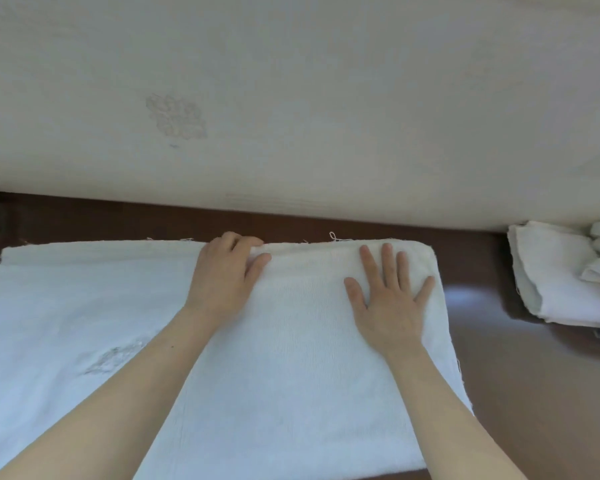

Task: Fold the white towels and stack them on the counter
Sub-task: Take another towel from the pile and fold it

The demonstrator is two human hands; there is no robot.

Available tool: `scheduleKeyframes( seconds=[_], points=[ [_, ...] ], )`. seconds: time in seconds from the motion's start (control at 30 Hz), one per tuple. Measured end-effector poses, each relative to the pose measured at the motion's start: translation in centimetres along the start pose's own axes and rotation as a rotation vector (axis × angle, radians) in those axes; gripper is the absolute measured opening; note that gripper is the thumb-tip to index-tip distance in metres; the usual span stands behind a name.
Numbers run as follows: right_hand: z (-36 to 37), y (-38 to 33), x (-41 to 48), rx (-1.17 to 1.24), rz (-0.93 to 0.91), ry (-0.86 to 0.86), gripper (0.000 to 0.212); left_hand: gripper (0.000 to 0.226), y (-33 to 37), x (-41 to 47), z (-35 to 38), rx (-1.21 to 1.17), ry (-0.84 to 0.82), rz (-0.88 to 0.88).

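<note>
Towel (274, 375): white, lying flat on the counter (520, 393) in front of me. It runs from the left frame edge to right of centre. The left part looks like one layer and the right part is doubled over, thicker, with a rounded far-right corner.
Patch (113, 355): a faint greyish worn spot on the left part of the towel, just left of my left forearm.
Left hand (224, 275): at the far edge of the towel, where the doubled part begins. My fingers are curled over the edge and pinch the top layer against my thumb.
Thread (338, 237): a loose loop sticking out of the far hem, between my two hands.
Right hand (388, 303): palm down on the doubled part near its far-right corner. Fingers straight and spread apart, pressing flat, gripping nothing.
Counter: dark brown and glossy. It shows as a strip behind the towel and as a wider area to its right.
Pile (565, 275): rumpled white towels at the right edge, on the counter, apart from my towel.
Wall (326, 98): pale, behind the counter, with a faint mark (175, 116) left of centre.
</note>
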State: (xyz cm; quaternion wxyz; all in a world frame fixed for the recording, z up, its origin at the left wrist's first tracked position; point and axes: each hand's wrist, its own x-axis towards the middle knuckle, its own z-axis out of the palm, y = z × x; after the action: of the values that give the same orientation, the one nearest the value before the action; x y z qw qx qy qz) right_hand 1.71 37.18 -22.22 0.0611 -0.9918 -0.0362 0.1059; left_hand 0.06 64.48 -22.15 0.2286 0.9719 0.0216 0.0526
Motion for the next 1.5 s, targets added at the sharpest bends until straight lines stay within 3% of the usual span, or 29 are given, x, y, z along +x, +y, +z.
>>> scheduleKeyframes(
  seconds=[0.13,0.4,0.57,0.7,0.87,1.1,1.27,1.5],
  points=[
    [-0.1,1.5,0.1,0.003,-0.011,0.023,0.062,0.045,-3.5,0.1,-2.6,0.081,0.103,0.011],
    [-1.4,1.6,3.0,-0.088,-0.027,0.216,0.051,0.064,-11.5,-3.1,-8.0,0.298,-0.122,-0.155],
    [-1.9,2.2,4.2,-0.060,-0.025,0.286,0.036,0.047,-14.5,-5.5,-11.3,0.284,-0.096,-0.319],
    [-2.1,1.8,5.1,-0.061,-0.037,0.355,0.040,0.067,-17.6,-5.7,-12.7,0.307,-0.073,-0.358],
    [-2.1,1.7,5.0,-0.124,0.035,0.406,0.041,0.069,-19.6,-3.0,-13.2,0.327,0.066,-0.224],
    [-0.7,-1.4,5.5,-0.042,0.268,0.324,0.038,0.072,-22.9,-0.9,-10.9,0.249,0.115,-0.069],
    [-0.5,-5.6,4.8,-0.019,0.167,0.264,0.046,0.054,-23.7,0.2,-10.7,0.119,0.192,0.084],
    [0.8,-6.5,4.4,0.033,0.119,0.146,0.060,0.072,-24.2,2.4,-11.1,0.259,0.164,0.092]
  ],
)
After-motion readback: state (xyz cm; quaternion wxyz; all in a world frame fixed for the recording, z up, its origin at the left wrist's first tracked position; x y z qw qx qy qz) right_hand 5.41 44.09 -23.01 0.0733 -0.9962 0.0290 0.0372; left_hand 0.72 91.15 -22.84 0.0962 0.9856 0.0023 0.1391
